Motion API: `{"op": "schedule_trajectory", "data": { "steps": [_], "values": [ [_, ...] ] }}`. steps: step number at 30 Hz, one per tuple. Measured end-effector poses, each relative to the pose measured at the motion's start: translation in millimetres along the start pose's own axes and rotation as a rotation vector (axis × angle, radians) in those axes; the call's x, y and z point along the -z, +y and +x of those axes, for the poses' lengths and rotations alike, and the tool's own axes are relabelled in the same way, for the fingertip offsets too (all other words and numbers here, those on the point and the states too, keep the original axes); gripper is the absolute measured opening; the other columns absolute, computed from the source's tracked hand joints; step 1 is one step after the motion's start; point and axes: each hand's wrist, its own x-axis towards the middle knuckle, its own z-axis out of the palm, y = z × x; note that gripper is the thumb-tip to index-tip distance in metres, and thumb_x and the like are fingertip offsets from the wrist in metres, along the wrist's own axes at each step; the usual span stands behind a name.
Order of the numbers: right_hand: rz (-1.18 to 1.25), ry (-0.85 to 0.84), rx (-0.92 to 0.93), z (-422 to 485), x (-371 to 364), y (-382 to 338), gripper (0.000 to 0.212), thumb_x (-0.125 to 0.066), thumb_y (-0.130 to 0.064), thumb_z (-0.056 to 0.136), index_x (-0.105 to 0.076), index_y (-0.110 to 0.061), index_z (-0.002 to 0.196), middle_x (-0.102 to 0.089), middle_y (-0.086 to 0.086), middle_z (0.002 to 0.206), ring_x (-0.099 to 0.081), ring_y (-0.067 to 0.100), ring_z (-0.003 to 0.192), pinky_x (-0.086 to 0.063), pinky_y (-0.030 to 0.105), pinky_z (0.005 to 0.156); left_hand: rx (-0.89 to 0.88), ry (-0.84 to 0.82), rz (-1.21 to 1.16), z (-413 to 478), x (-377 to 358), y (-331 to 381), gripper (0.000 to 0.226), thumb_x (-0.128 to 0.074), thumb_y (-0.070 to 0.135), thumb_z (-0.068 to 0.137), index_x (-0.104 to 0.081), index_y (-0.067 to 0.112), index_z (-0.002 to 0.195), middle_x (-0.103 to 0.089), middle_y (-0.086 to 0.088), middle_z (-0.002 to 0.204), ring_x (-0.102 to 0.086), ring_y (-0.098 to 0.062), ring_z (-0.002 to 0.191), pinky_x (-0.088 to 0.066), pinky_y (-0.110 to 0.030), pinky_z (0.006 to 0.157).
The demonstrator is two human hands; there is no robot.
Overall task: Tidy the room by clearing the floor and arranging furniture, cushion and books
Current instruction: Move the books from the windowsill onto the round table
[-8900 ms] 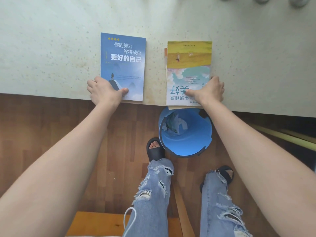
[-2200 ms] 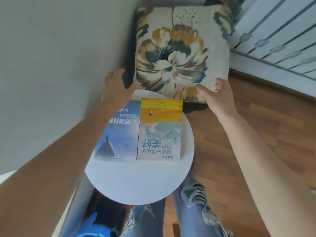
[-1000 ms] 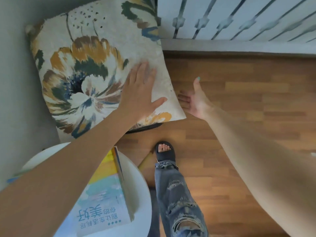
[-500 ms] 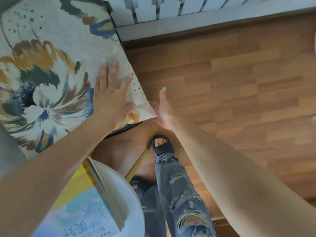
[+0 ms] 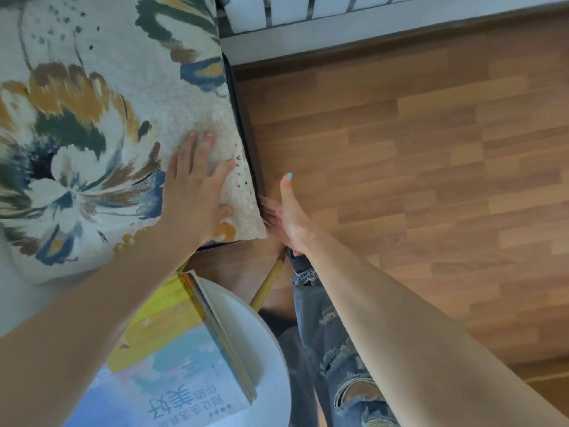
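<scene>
My left hand (image 5: 197,186) lies flat, fingers straight, pressing the cushion (image 5: 92,134). My right hand (image 5: 283,214), fingers outstretched, touches its near corner on the chair seat (image 5: 248,143). I'm squaring the cushion. Next it needs a gentle nudge inward.

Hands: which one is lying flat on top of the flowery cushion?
The left hand: its palm lies flat on top of the cream flower-print cushion. The right hand only reaches the cushion's corner from the side, thumb raised.
</scene>
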Motion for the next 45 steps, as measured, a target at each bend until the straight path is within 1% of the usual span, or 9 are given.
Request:
{"op": "schedule_trajectory", "data": {
  "steps": [4,7,12,16,21,23,26,39,45],
  "values": [
    [-0.078,0.121,0.019,-8,-13,-1,0.106,-0.006,-0.087,0.078,-0.028,-0.016,0.153,-0.036,0.005,0.155,-0.032,0.019,0.144,-0.020,0.041,0.121,0.021,-0.002,-0.016,1,-1,3,0.076,-0.083,0.036,0.067,-0.047,0.023,0.133,-0.006,-0.013,0.159,0.001,-0.037,0.145,-0.006,-0.049,0.116],
    [-0.201,0.188,0.028,-11,-18,-2,0.113,-0.038,-0.094,0.063,-0.033,-0.024,0.152,-0.036,-0.001,0.155,-0.034,0.017,0.143,-0.023,0.044,0.120,0.054,-0.022,-0.038,-3,5,12,0.073,-0.082,0.031,0.069,-0.046,0.020,0.131,-0.002,-0.014,0.159,0.005,-0.038,0.145,-0.001,-0.050,0.117],
    [-0.523,0.278,0.036,-46,-49,-29,0.059,-0.042,-0.048,0.100,-0.043,-0.007,0.143,-0.050,0.001,0.140,-0.050,0.019,0.123,-0.035,0.025,0.101,0.068,-0.081,-0.183,-11,31,12,0.064,-0.070,0.032,0.083,-0.040,0.020,0.139,0.001,-0.009,0.160,0.005,-0.030,0.147,-0.010,-0.047,0.118],
    [-0.912,0.316,0.105,-84,-65,-52,0.055,-0.045,-0.031,0.102,-0.033,-0.003,0.148,-0.046,0.009,0.143,-0.045,0.026,0.130,-0.034,0.025,0.091,0.196,-0.142,-0.417,-32,62,5,0.064,-0.058,0.038,0.092,-0.031,0.019,0.147,-0.023,-0.003,0.157,-0.023,-0.024,0.143,-0.030,-0.041,0.110],
    [-1.250,0.288,0.224,-132,-90,-74,0.012,-0.048,-0.025,0.096,-0.059,-0.022,0.101,-0.062,0.007,0.076,-0.061,0.022,0.068,-0.048,0.037,0.069,0.283,-0.093,-0.599,-80,83,-16,0.047,-0.053,0.040,0.094,-0.044,0.025,0.137,-0.047,0.002,0.141,-0.046,-0.020,0.128,-0.040,-0.039,0.103],
    [-1.312,0.294,0.283,-148,-99,-75,0.037,-0.046,-0.031,0.099,-0.054,-0.014,0.131,-0.069,0.015,0.109,-0.066,0.028,0.097,-0.050,0.039,0.087,0.329,-0.050,-0.678,-101,82,-25,0.046,-0.053,0.040,0.094,-0.045,0.024,0.137,-0.050,0.002,0.140,-0.048,-0.020,0.126,-0.041,-0.041,0.103],
    [-1.366,0.299,0.413,-170,-106,-56,0.045,-0.043,-0.035,0.102,-0.046,-0.011,0.139,-0.057,0.010,0.135,-0.057,0.026,0.119,-0.045,0.033,0.092,0.393,0.049,-0.758,-147,76,-32,0.045,-0.054,0.040,0.093,-0.048,0.023,0.134,-0.053,0.003,0.137,-0.050,-0.019,0.124,-0.042,-0.040,0.102],
    [-1.319,0.273,0.555,-223,-107,52,0.047,-0.050,-0.034,0.100,-0.044,-0.017,0.143,-0.052,-0.004,0.141,-0.049,0.007,0.126,-0.036,0.020,0.097,0.624,0.298,-0.885,-312,43,-49,0.039,-0.057,0.031,0.093,-0.052,0.023,0.131,-0.055,0.006,0.133,-0.052,-0.015,0.120,-0.039,-0.029,0.094],
    [-1.256,0.252,0.535,-209,-95,92,0.060,-0.053,-0.037,0.097,-0.034,-0.013,0.149,-0.042,0.003,0.150,-0.044,0.015,0.134,-0.037,0.034,0.110,0.850,0.407,-0.835,-379,-1,-36,0.042,-0.059,0.029,0.091,-0.052,0.020,0.131,-0.053,-0.003,0.133,-0.051,-0.022,0.118,-0.039,-0.030,0.092]
  ]
}}
